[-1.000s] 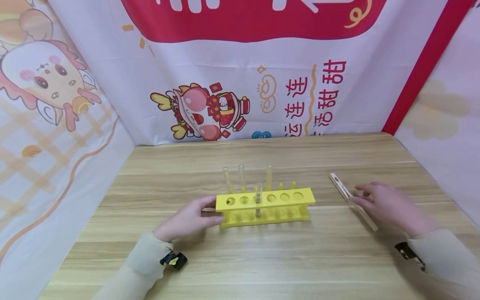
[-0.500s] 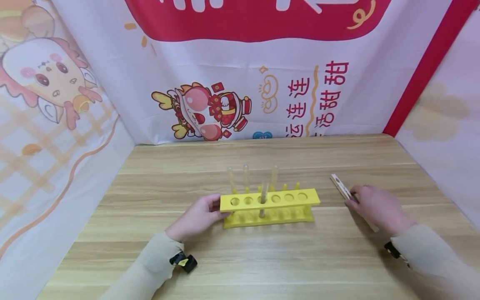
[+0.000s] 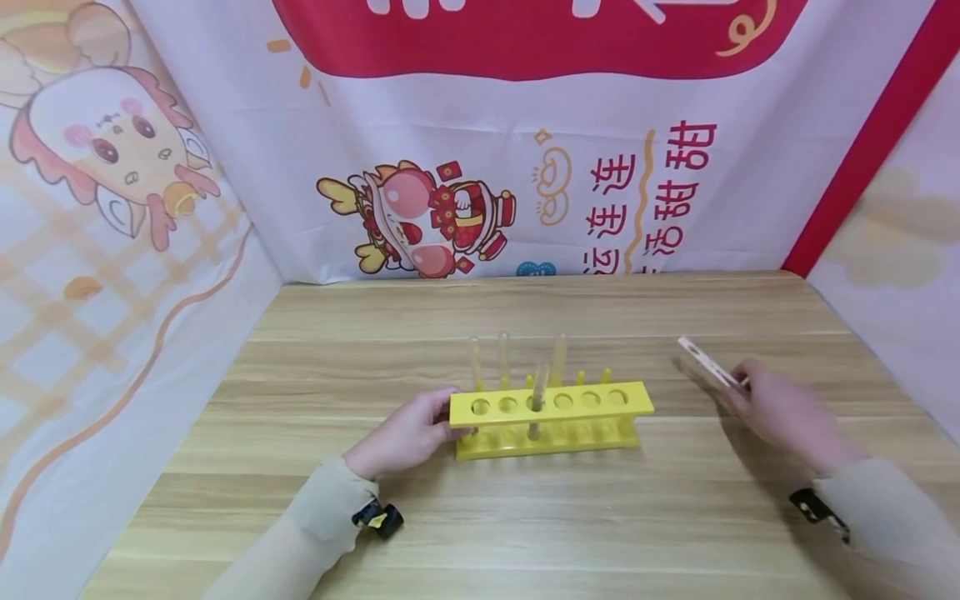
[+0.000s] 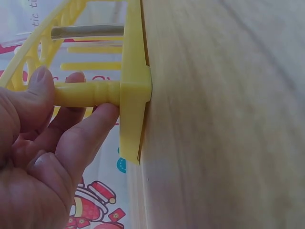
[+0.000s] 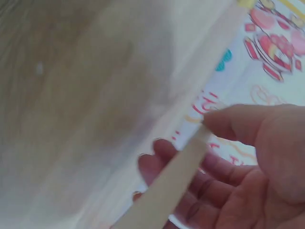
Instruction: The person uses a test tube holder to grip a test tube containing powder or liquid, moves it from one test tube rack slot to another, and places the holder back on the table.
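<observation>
My left hand (image 3: pixel 402 435) grips the left end of a yellow test tube rack (image 3: pixel 551 406), which stands on the table. In the left wrist view, thumb and fingers close round the rack's end post (image 4: pixel 88 94). One glass test tube (image 3: pixel 537 396) stands in a hole of the rack, with something greyish in its lower part. Behind it, three clear tubes sit upside down on the back pegs. To the right, my right hand (image 3: pixel 787 419) pinches a wooden test tube holder (image 3: pixel 707 361), raised a little off the table. Its flat wooden arm (image 5: pixel 169 188) crosses the fingers in the right wrist view.
A wood-grain table (image 3: pixel 525 525) carries everything. Printed cloth (image 3: pixel 450 108) hangs along the table's back edge and both sides. Small black devices (image 3: pixel 378 520) are strapped at both wrists.
The right hand has taken hold of the wooden test tube holder and lifted it from the table. The left hand stays on the rack. The whole head view has shifted slightly.
</observation>
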The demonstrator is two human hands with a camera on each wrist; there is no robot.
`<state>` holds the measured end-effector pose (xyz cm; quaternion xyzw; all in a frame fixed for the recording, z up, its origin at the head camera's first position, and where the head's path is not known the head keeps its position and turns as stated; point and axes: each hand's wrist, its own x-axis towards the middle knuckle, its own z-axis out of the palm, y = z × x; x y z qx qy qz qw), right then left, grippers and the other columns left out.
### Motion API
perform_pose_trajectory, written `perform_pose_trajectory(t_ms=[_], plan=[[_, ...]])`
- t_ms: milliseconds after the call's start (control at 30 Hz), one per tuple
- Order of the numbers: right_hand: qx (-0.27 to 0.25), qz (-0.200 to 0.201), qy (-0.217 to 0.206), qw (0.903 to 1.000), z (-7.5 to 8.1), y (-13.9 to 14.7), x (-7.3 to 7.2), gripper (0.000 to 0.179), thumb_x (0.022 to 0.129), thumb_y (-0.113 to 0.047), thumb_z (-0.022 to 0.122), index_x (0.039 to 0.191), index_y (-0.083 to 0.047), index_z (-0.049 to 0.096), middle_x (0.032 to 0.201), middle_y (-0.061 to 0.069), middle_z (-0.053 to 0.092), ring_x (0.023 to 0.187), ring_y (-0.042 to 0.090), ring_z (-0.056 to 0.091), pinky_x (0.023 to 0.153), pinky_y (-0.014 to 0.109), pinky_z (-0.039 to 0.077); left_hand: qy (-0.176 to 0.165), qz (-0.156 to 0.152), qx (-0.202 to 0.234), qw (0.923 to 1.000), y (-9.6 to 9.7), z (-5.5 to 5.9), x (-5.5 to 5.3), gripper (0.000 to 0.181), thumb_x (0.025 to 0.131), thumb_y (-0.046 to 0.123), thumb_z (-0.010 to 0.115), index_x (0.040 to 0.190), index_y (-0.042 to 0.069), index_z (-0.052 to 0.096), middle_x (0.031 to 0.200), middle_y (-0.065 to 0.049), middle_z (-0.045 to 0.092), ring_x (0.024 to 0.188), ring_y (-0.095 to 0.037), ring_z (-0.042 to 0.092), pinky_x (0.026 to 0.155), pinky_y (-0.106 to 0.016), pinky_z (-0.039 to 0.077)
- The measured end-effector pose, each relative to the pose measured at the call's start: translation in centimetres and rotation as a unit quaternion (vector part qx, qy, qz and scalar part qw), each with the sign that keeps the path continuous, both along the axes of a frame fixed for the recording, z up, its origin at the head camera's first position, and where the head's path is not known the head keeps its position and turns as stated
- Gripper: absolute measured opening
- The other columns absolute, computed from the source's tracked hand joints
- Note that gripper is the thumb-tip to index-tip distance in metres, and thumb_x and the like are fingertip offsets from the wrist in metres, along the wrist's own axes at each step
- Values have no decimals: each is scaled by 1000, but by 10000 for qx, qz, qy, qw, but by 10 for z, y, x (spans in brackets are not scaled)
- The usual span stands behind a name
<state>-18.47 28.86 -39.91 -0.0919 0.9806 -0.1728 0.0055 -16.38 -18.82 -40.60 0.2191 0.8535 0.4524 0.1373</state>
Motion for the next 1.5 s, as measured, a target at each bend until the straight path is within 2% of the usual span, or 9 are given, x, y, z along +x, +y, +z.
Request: perform_pose_trajectory(t_ms=[133, 367, 467, 567, 633, 800, 1133, 1233, 1500], plan=[[-628, -173, 597, 9961, 19, 4, 8, 29, 102, -23, 54, 114, 3, 53, 73, 6, 56, 57, 18, 49, 48, 35, 38, 49, -37, -29, 10000, 0, 2, 1, 24, 96, 11, 66, 119, 17, 62, 119, 3, 66, 110, -12, 59, 96, -38, 49], [-1347, -129, 1996, 9705, 64, -16, 32, 22, 101, -18, 59, 113, 0, 58, 63, 2, 42, 48, 10, 35, 41, 29, 28, -18, -3, -78, 10000, 1, 3, 2, 24, 96, 10, 64, 120, 17, 62, 119, 3, 65, 110, -12, 59, 96, -38, 49], [-1240, 137, 2699, 9548, 80, -31, 44, 17, 96, -14, 67, 108, -3, 63, 60, -3, 41, 48, 6, 34, 42, 26, 26, -27, 3, -89, 10000, 1, 3, 3, 24, 96, 10, 64, 120, 17, 62, 120, 2, 65, 111, -13, 59, 96, -38, 49], [-1050, 622, 3288, 9365, 89, -47, 53, 15, 91, -13, 72, 102, -5, 67, 61, -8, 41, 50, 2, 33, 43, 21, 26, 3, 1, -122, 9999, 1, 3, 2, 24, 96, 11, 64, 120, 17, 62, 120, 2, 65, 112, -13, 59, 97, -38, 49], [-969, 968, 3551, 9247, 90, -57, 57, 20, 95, -26, 69, 98, -6, 68, 61, -11, 41, 50, -1, 31, 43, 19, 25, 16, -12, -124, 9999, 1, 3, 2, 24, 96, 11, 64, 119, 17, 62, 120, 2, 65, 112, -13, 59, 97, -37, 49], [-956, 1431, 3725, 9119, 86, -78, 60, 54, 99, -59, 44, 87, -12, 66, 60, -16, 41, 49, -6, 28, 43, 15, 23, -9, -51, -83, 10000, 1, 3, 2, 24, 97, 10, 63, 120, 17, 62, 120, 3, 65, 112, -12, 59, 96, -36, 49], [-754, 1772, 3865, 9019, 78, -101, 61, 50, 102, -56, 39, 80, -18, 63, 61, -19, 49, 47, -3, 32, 40, 21, 27, -90, 23, -76, 9999, 1, 4, 3, 23, 97, 10, 63, 119, 17, 62, 119, 2, 65, 110, -13, 59, 95, -38, 49], [-699, 1800, 3873, 9015, 75, -106, 60, 50, 102, -56, 38, 80, -18, 62, 61, -17, 49, 47, -2, 33, 39, 24, 27, -71, 23, -82, 9999, 1, 4, 3, 23, 97, 10, 64, 119, 16, 62, 119, 2, 65, 110, -13, 59, 95, -38, 49], [-815, 1919, 3478, 9141, 72, -121, 60, 53, 102, -57, 34, 84, -18, 64, 63, -17, 51, 49, -1, 34, 41, 23, 28, -74, 14, -88, 9999, 1, 2, 2, 24, 97, 10, 63, 120, 17, 62, 119, 3, 65, 111, -12, 59, 96, -36, 49]])
